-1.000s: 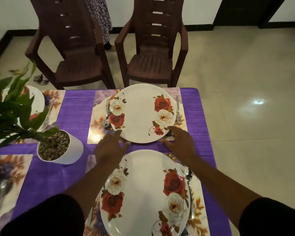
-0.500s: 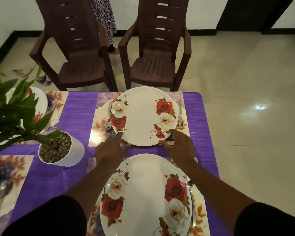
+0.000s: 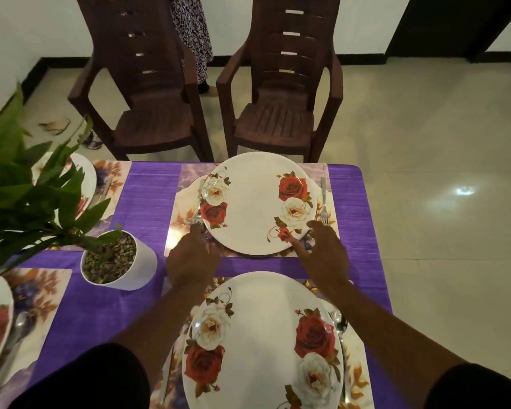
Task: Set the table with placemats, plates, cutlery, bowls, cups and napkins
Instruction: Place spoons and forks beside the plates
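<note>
Fingers [image 3: 303,250] of the right hand [image 3: 326,255] spread loose at the far plate [image 3: 258,203] near edge, the left hand [image 3: 192,256] fingers relaxed beside it on the placemat [image 3: 174,228].

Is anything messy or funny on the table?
Nothing is spilled or broken. The far plate sits straight on its placemat, fork beside it. Only the plant's leaves hang over another plate at the left.

Four plates [image 3: 257,202], four placemats [image 3: 177,228], two chairs [image 3: 281,113], one potted plant [image 3: 121,261], two hands [image 3: 192,258], one fork [image 3: 324,202].
</note>
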The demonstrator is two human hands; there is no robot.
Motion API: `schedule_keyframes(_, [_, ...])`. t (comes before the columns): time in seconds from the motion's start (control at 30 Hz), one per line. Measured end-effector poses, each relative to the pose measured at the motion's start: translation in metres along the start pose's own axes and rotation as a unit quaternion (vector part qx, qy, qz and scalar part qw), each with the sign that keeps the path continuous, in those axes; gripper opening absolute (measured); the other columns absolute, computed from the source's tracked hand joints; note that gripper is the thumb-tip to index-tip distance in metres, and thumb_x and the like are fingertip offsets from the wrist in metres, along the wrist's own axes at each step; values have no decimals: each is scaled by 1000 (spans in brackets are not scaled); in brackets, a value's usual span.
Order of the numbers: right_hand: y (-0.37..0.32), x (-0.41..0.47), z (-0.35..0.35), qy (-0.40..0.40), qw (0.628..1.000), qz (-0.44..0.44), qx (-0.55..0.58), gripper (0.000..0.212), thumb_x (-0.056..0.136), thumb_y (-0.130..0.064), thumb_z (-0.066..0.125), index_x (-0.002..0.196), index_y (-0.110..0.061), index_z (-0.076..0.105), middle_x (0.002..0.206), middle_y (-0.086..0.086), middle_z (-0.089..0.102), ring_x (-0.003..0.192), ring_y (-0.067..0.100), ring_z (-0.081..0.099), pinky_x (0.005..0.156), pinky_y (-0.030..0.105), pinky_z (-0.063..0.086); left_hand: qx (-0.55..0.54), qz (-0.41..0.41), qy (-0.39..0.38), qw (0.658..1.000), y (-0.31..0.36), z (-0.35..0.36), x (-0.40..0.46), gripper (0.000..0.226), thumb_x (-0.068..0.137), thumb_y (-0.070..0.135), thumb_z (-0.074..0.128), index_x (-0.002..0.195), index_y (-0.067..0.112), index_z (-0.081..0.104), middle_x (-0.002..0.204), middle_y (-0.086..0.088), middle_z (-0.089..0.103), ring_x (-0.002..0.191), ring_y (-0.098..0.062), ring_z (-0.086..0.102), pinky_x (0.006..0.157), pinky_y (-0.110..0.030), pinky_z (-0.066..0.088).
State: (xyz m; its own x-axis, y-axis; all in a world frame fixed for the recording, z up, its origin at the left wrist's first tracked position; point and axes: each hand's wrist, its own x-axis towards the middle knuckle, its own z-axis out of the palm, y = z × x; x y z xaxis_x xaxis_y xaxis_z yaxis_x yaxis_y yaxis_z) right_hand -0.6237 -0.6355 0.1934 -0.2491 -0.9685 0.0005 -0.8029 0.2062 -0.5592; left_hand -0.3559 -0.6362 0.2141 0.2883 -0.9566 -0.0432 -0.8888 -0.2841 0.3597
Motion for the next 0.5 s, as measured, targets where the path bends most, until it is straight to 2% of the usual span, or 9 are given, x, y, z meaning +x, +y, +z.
schedule_keyframes(0.1, [9,14,-5,31,999,36,-1,52,90,-34,77,133,-17,54,125,11,58,109,29,62,79,33,48,-11,1,36,999,-5,-5,13,43,92,31,72,126,8,59,113,-16,70,98,-37,68,80,-46,54])
schedule_keyframes(0.2, [16,26,-5,33,997,68,-7,51,88,-20,77,134,-12,54,127,14,53,112,30,58,80,31,44,2,-39,-5,999,-14,-7,31,53,90,39,75,129,8,58,123,-17,65,107,-38,65,85,-48,54])
schedule_keyframes(0.33, [19,40,-6,7,997,81,-8,47,94,-27,71,134,-9,56,129,15,55,115,30,56,88,37,48,11,-35,-31,999,-23,-3,49,54,88,48,75,123,9,62,121,-16,62,107,-37,63,85,-47,54])
schedule_keyframes(0.5, [25,53,-7,-6,998,49,-33,43,96,-37,68,129,-10,60,122,13,59,110,28,59,85,32,46,13,-25,-57,998,-22,3,60,42,94,41,68,120,8,64,122,-19,57,106,-39,60,89,-48,53])
